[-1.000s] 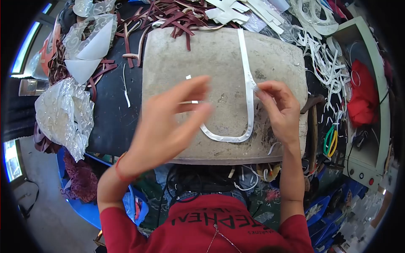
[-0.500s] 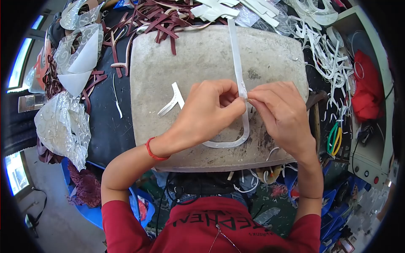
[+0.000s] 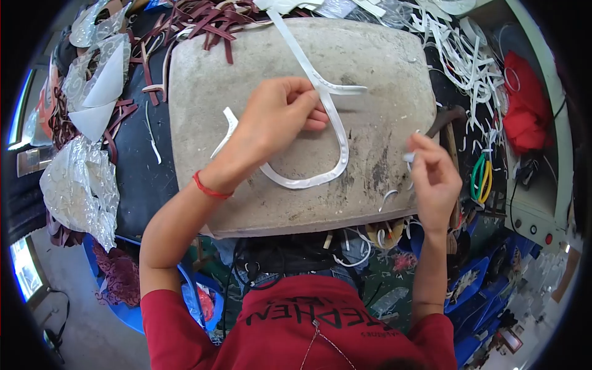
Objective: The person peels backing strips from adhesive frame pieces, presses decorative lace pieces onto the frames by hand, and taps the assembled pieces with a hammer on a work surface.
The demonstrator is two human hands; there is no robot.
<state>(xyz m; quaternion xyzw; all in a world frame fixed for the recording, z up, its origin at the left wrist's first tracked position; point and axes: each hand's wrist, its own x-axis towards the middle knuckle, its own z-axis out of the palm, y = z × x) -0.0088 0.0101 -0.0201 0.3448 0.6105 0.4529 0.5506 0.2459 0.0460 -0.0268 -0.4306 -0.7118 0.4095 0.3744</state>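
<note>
Against the left grip [image 3: 274, 120], a curved white strip [image 3: 343, 148].

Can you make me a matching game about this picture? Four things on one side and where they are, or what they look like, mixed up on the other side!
Things:
1. White strip
2. Red bracelet
3. Maroon strips
4. Red cloth

Places and looks:
A. Heaped at the far edge of the grey slab
B. Bunched up at the right side of the picture
C. Curved like a U, at the fingertips of the left hand
D. Worn around the left wrist

Right pairs: 1-C, 2-D, 3-A, 4-B
</note>
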